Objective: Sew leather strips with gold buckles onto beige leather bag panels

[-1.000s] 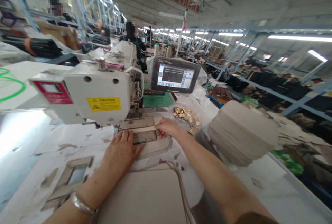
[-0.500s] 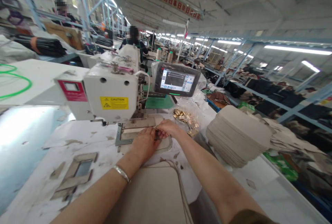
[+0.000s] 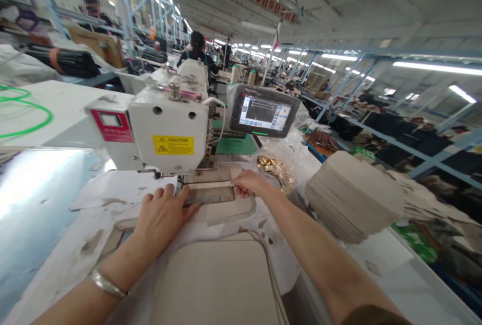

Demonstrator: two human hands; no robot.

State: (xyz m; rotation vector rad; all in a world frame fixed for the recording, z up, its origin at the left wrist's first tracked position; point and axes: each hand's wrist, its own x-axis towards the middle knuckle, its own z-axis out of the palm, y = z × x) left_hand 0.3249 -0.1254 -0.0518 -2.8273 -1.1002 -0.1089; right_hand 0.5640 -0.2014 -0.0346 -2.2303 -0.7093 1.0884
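Note:
My left hand (image 3: 163,214) lies palm down with fingers spread at the left end of a flat metal clamp frame (image 3: 214,198). Its thumb reaches right over a beige panel (image 3: 226,213) under the frame. At the frame's right end my right hand (image 3: 248,183) is closed in a pinch, by the end of a pale strip (image 3: 211,185); what its fingertips hold is hidden. The white head of a sewing machine (image 3: 169,124) stands just behind the frame. Nearer to me, a pile of beige panels (image 3: 214,280) with rounded corners lies on the table.
A plastic bag of gold metal fittings (image 3: 276,169) lies right of my right hand, below a touch screen (image 3: 263,112). Farther right rises a tall stack of beige panels (image 3: 354,194). A rectangular frame piece (image 3: 116,239) lies partly under my left forearm. A person (image 3: 198,51) sits beyond the machine.
My left hand has moved left, away from my right hand, to the frame's left end, and its fingers have spread. My right hand stays at the right end. The view has shifted slightly.

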